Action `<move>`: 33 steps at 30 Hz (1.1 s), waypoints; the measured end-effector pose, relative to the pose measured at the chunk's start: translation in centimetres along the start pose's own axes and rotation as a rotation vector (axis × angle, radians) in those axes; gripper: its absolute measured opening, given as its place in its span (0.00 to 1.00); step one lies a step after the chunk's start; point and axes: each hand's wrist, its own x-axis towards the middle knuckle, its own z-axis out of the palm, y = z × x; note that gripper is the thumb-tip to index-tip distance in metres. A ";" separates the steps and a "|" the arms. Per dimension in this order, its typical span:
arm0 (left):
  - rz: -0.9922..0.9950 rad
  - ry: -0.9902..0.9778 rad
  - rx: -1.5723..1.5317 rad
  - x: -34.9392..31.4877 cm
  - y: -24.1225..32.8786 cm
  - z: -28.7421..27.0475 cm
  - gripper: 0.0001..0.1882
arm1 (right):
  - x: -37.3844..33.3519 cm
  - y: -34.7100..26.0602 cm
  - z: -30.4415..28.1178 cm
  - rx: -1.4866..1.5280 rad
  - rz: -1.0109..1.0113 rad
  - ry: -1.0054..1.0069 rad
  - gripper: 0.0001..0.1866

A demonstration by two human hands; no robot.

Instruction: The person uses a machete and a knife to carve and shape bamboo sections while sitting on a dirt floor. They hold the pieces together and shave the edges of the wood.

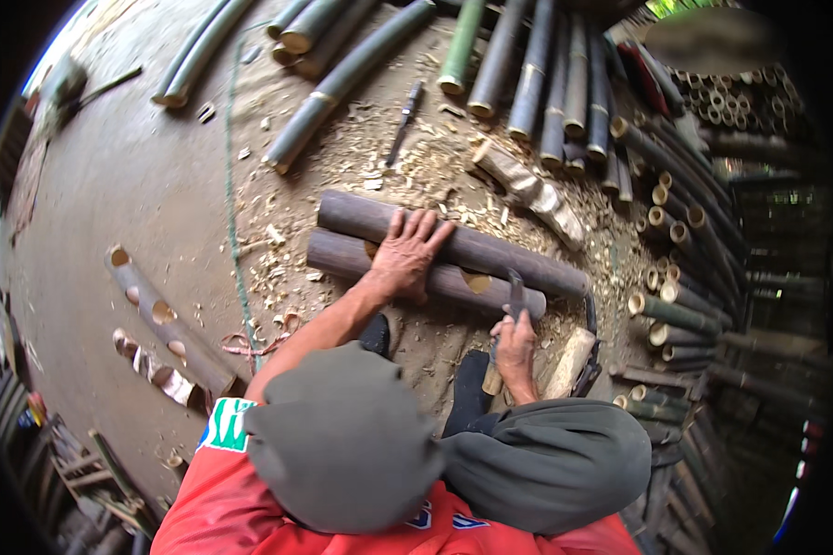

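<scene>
Two dark brown bamboo lengths lie side by side on the ground in front of me, the far pole (509, 256) and the near pole (338, 254). Cut openings show in the near pole, one of them partly behind my wrist. My left hand (407, 256) rests across both with its fingers spread. Closed around a hand tool with a metal blade (518, 294) and a wooden handle, my right hand (515, 350) is by the near pole's right end. The blade overlaps the poles in view; I cannot tell whether it touches them.
Wood chips cover the ground around the poles. A long knife (404, 120) and a split bamboo piece (528, 192) lie beyond. A holed bamboo length (162, 314) is at left. Many bamboo poles (532, 74) lie at the back, with more stacked at right.
</scene>
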 end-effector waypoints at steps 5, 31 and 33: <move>-0.012 -0.004 0.033 0.3 0.5 0.2 0.77 | -0.7 0.2 1.3 -0.159 -0.085 0.008 0.13; 0.005 -0.010 0.065 0.9 1.0 0.2 0.80 | 0.3 -0.2 1.7 -0.221 -0.027 -0.065 0.12; -0.001 -0.016 0.063 0.4 1.4 0.1 0.78 | -0.2 -0.1 2.0 -0.153 -0.036 -0.068 0.12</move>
